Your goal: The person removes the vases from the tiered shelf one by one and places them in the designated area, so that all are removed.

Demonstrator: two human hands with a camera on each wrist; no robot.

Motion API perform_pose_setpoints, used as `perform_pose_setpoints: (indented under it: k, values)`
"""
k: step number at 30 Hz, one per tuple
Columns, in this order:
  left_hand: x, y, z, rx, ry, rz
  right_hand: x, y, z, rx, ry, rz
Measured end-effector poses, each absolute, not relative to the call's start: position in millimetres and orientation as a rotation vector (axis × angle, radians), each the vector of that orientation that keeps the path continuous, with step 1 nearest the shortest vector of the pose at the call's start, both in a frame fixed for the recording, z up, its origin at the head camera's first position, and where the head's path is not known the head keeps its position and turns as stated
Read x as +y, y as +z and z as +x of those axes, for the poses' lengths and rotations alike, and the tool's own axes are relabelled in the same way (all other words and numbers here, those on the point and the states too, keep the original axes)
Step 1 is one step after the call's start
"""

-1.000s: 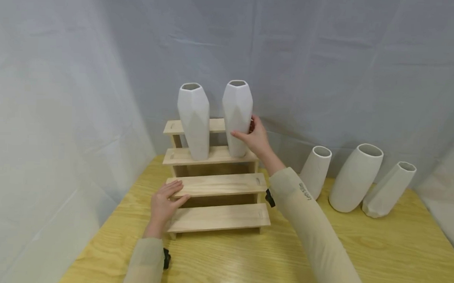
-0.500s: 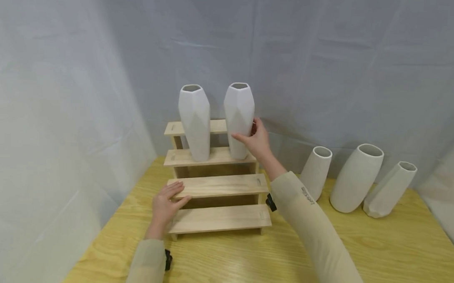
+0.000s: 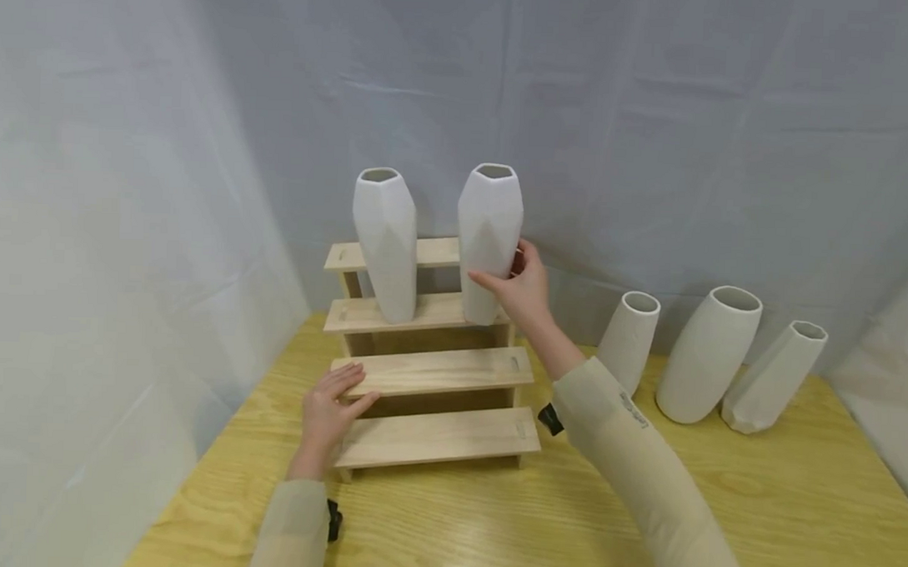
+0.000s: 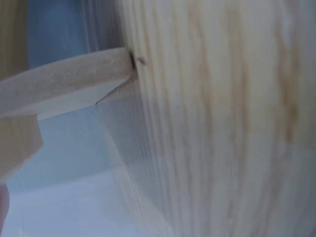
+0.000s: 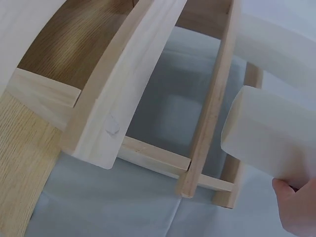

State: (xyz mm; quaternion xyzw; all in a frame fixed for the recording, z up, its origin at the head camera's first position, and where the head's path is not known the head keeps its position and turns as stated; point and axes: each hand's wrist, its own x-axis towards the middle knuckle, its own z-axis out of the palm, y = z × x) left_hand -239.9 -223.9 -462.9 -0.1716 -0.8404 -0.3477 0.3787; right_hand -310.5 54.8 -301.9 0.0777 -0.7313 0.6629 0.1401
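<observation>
My right hand [image 3: 525, 290] grips a tall white faceted vase [image 3: 490, 214] from its right side, thumb across the front. The vase stands nearly upright at the right part of the second-highest step of a wooden tiered stand [image 3: 436, 370]. In the right wrist view, the vase's base [image 5: 247, 123] shows close over the stand's rails, with part of the hand [image 5: 298, 207] at its side. A matching faceted vase [image 3: 386, 248] stands on the same step to the left. My left hand [image 3: 329, 408] rests on the left end of a lower step, fingers on top and thumb in front.
Three more white vases stand on the right of the table [image 3: 566, 504]: a slim one [image 3: 628, 344], a wide rounded one [image 3: 710, 355] and a tilted-looking faceted one [image 3: 773, 378]. A grey cloth backdrop [image 3: 639, 156] hangs behind.
My right hand has moved the gripped vase a little to the right, widening the gap to the left vase. The left hand stays on the stand.
</observation>
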Motion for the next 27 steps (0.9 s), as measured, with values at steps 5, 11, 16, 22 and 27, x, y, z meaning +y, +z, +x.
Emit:
perform_pose_setpoints:
  k: [5, 11, 16, 22, 27]
  values:
    - [-224, -463, -241, -2.155, -0.879, -0.436, 65, -300, -297, -2.08, 1.956, 0.234]
    - [-225, -463, -242, -2.142, -0.887, -0.444, 77, -298, -281, -2.058, 1.988, 0.232]
    - [-227, -462, -241, -2.114, -0.904, -0.459, 87, -300, -272, -2.084, 1.966, 0.204]
    - [-230, -464, -242, -2.139, -0.888, -0.443, 102, -307, -263, -2.065, 1.946, 0.22]
    - [-232, -464, -243, -2.121, -0.861, -0.452, 114, -315, -256, -2.019, 1.971, 0.261]
